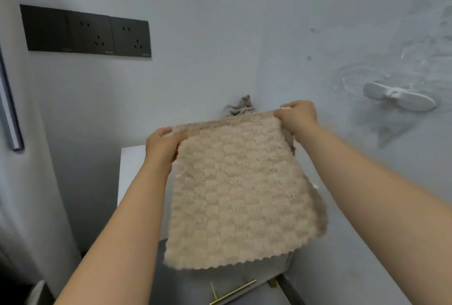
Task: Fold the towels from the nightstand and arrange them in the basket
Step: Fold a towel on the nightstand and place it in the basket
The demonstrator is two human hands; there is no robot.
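Both top corners of the beige towel (239, 190) were pinched, one in the left hand (161, 143), one in the right hand (297, 115), and it hung flat above the nightstand (132, 168). It looked soft, light and limp, so the corners seemed the best hold.

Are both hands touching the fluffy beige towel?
Touching. The head view shows the left hand and right hand each pinching a top corner of the beige towel, which hangs below.
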